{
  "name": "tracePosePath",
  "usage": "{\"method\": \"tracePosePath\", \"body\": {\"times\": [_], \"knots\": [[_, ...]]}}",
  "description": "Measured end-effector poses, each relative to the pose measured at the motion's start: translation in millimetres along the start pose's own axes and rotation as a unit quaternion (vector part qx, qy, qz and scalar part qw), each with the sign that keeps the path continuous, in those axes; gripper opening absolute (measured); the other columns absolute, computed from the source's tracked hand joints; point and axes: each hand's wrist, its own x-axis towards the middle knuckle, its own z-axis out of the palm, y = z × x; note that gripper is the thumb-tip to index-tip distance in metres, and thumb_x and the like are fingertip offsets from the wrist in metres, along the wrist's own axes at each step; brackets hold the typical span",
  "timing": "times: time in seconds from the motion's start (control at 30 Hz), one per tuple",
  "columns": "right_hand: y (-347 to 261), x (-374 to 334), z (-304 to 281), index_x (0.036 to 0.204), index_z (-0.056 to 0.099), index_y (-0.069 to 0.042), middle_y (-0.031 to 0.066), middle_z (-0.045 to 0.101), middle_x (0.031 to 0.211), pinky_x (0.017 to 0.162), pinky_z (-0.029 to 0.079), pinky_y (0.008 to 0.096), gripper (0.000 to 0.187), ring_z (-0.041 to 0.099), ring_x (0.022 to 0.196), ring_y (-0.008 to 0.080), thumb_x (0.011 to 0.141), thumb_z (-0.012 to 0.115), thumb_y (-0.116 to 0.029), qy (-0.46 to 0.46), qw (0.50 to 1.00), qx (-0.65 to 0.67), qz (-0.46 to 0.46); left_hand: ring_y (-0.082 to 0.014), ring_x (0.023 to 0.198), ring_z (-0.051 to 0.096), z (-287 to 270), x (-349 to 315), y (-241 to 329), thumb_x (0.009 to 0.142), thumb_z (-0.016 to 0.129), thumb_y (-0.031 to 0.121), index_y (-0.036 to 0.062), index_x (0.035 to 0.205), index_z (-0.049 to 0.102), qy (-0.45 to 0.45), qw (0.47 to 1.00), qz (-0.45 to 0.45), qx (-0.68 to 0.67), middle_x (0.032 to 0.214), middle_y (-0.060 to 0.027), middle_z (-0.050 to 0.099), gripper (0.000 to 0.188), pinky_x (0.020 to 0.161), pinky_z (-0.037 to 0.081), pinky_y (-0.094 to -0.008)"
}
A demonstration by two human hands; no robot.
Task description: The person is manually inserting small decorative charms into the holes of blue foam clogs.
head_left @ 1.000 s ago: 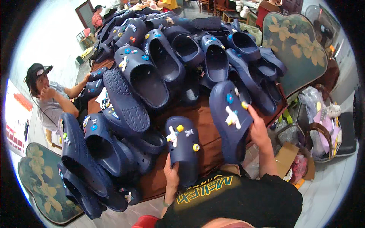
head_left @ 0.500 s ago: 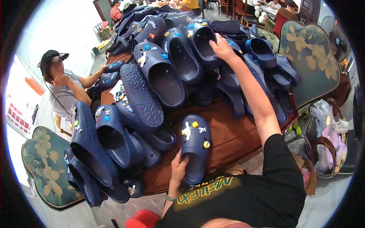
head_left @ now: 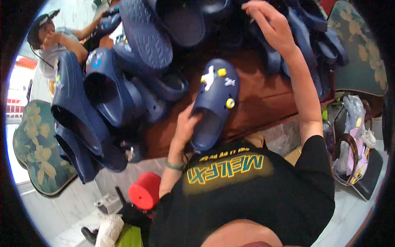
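Observation:
My left hand (head_left: 184, 127) is closed around the heel side of a dark blue clog (head_left: 227, 87), its thumb over the rim of the foot opening. The toe of this clog points away from me and carries several charms: a white figure, a yellow piece, a small pale one and a round yellow-and-white one. Higher up on the right, my right hand (head_left: 271, 26) hovers by the heaped clogs with its fingers apart and partly bent. Nothing clear shows in it. To the left, more dark blue clogs (head_left: 76, 105) stand stacked, and one clog (head_left: 146, 39) shows its patterned sole.
A brown cloth-covered table (head_left: 257, 88) lies under the clogs. Chairs with floral backs (head_left: 45, 150) (head_left: 360, 49) stand on both sides. A person (head_left: 61, 41) sits at the far left. A red stool (head_left: 145, 191) and a bag with plastic wrap (head_left: 352, 140) are near me.
The view has tipped down toward my body, so the clogs sit higher in it. My right hand has drawn back from a clog's opening. My left hand still holds the same clog, now tilted slightly rightward.

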Motion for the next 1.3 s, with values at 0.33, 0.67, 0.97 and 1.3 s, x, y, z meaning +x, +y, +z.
{"method": "tracePosePath", "body": {"times": [0.33, 0.67, 0.97, 1.3], "knots": [[-18.0, -133.2, 40.5, 0.118, 0.058, -0.001, 0.0181, 0.055, 0.125, 0.101, 0.041, 0.0390, 0.049, 0.052, 0.118, 0.0324, 0.080, 0.073, -0.027, -0.341, 0.922, 0.166, 0.079, -0.0305, 0.089, 0.059, 3.9, 4.2, 43.9, 0.079, 0.072, 0.011, 0.0023, 0.098, 0.067, 0.128, 0.862, 0.270, 0.408, 0.094, -0.0131, 0.063, 0.022, 0.077, 0.047, -0.0361], [-23.2, -120.2, 57.5, 0.120, 0.058, -0.003, 0.0137, 0.062, 0.113, 0.096, 0.043, 0.0400, 0.040, 0.055, 0.109, 0.0308, 0.089, 0.062, -0.028, -0.409, 0.902, 0.122, 0.063, -0.0369, 0.075, 0.058, 44.4, -21.6, 47.3, 0.080, 0.075, 0.030, 0.0001, 0.090, 0.060, -0.030, 0.943, 0.206, 0.261, 0.085, -0.0163, 0.061, 0.034, 0.064, 0.046, -0.0424], [-30.5, -127.3, 71.6, 0.104, 0.063, -0.006, 0.0139, 0.064, 0.100, 0.085, 0.046, 0.0421, 0.029, 0.059, 0.097, 0.0325, 0.097, 0.047, -0.028, -0.326, 0.943, 0.009, 0.060, -0.0385, 0.075, 0.059, 41.3, -16.3, 42.8, 0.085, 0.071, 0.031, -0.0017, 0.088, 0.062, -0.036, 0.961, 0.139, 0.238, 0.080, -0.0201, 0.060, 0.034, 0.066, 0.046, -0.0454], [-0.5, -147.8, 79.3, 0.128, 0.054, -0.001, 0.0053, 0.063, 0.112, 0.094, 0.043, 0.0266, 0.040, 0.057, 0.106, 0.0155, 0.102, 0.045, -0.030, -0.234, 0.828, 0.307, 0.407, -0.0370, 0.085, 0.056, 49.3, -20.4, 28.0, 0.087, 0.068, 0.033, -0.0026, 0.089, 0.062, -0.058, 0.945, 0.185, 0.262, 0.086, -0.0201, 0.060, 0.036, 0.075, 0.043, -0.0434]]}}
